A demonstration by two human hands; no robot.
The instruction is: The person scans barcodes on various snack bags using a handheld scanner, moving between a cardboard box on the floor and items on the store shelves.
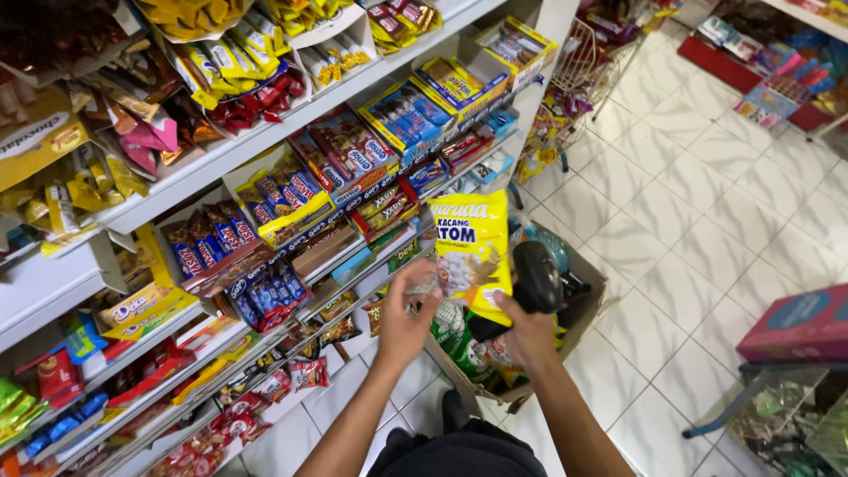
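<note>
Snack shelves [265, 132] stand at your left. Your left hand [405, 322] grasps the yellow peanut packet [471, 247] above the cardboard box [583, 309]; your right hand [528, 331] grips the black scanner [536, 276]. Keep the packet flat and steady before the scanner.

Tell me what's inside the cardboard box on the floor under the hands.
The cardboard box holds green snack bags near its front. The yellow snack bag in the left hand and the black scanner in the right hand cover the rest.
</note>
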